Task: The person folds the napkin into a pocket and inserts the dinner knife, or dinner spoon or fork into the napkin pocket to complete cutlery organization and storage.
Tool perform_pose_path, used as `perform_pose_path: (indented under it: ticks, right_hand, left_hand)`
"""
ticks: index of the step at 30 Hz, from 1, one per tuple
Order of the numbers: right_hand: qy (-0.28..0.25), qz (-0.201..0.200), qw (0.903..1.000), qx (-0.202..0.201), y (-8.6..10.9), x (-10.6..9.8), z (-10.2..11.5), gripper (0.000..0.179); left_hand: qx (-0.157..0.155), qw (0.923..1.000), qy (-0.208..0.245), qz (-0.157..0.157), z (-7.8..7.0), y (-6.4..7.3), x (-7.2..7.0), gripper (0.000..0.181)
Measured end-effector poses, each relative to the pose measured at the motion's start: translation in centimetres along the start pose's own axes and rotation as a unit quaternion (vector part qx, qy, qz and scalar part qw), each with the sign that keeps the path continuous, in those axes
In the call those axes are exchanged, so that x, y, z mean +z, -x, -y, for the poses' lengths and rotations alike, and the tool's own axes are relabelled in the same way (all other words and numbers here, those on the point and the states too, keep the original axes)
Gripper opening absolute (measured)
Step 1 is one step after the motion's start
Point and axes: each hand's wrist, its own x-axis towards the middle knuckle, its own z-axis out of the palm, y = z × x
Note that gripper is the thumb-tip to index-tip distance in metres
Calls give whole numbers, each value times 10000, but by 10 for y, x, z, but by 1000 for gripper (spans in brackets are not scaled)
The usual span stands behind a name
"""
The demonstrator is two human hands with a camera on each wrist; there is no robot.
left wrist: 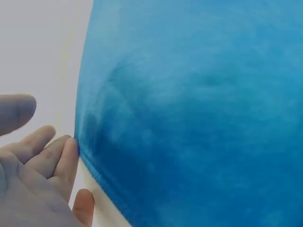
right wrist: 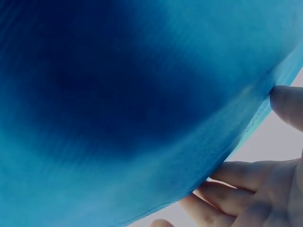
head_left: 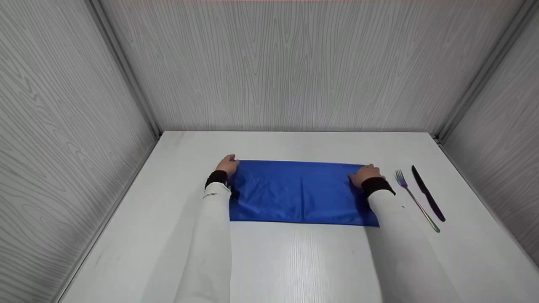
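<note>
A blue cloth [head_left: 269,191], folded into a wide rectangle with a crease down its middle, lies on the white table. At its far left corner is my left hand [head_left: 228,165]; in the left wrist view its fingertips [left wrist: 71,144] touch the cloth's edge, with the thumb held apart. My right hand [head_left: 367,174] rests at the far right corner. Seen from the right wrist, its fairly straight fingers [right wrist: 236,176] meet the cloth's edge, and the thumb touches that edge farther along. The right forearm covers part of the cloth's right side.
Right of the cloth lie a fork [head_left: 414,198] with a rainbow sheen and a dark knife [head_left: 427,193], side by side and slanted. Grey wood-grain panels [head_left: 278,67] enclose the white table [head_left: 303,261] at the back and both sides.
</note>
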Motion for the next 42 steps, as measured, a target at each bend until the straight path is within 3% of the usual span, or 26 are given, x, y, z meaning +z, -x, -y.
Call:
perform_pose_path:
  ticks: [2, 3, 5, 8, 10, 13, 15, 17, 19, 24, 28, 33, 42]
  right_hand:
    - [-9, -64, 9996, -270, -3, -1, -6, 73]
    - [-89, -118, 9991, -407, -4, -2, -10, 73]
    - [-325, -288, 9968, -664, -8, -2, -19, 74]
    - [-950, -724, 9896, -807, -7, -3, -35, 75]
    - [-1454, -981, 9817, -736, 1, -7, -43, 74]
    - [-1903, -1136, 9735, -571, 20, -13, -53, 68]
    - [-1961, -1023, 9740, -487, 35, -18, -58, 65]
    - [-1786, -789, 9797, -452, 47, -21, -64, 63]
    - [-1549, -513, 9858, -406, 57, -23, -67, 62]
    - [-945, -41, 9951, -271, 72, -20, -71, 53]
    - [-694, 52, 9974, -189, 78, -15, -70, 39]
    - [-569, 32, 9979, -302, 77, -11, -71, 32]
    - [-882, 91, 9954, -368, 68, -7, -81, 35]
  left_hand:
    - [-12, 9993, 387, -18, -25, 45, -10, 62]
    - [-83, 9974, 710, -11, -31, 57, -15, 62]
    - [30, 9901, 1384, -246, -15, 58, -18, 63]
    - [34, 9671, 2461, -640, 17, 44, -21, 65]
    - [-41, 9609, 2643, -827, 24, 48, -23, 65]
    - [-379, 9718, 2194, -773, 1, 91, -28, 61]
    - [-532, 9826, 1685, -576, -17, 123, -31, 58]
    - [-554, 9881, 1372, -424, -24, 144, -32, 54]
    - [-559, 9928, 997, -371, -24, 152, -30, 51]
    - [-620, 9968, 211, -453, -28, 164, -24, 44]
    - [-591, 9967, -52, -547, -32, 169, -21, 42]
    - [-611, 9963, -70, -608, -33, 170, -22, 41]
    - [-547, 9975, -7, -449, -36, 173, -20, 42]
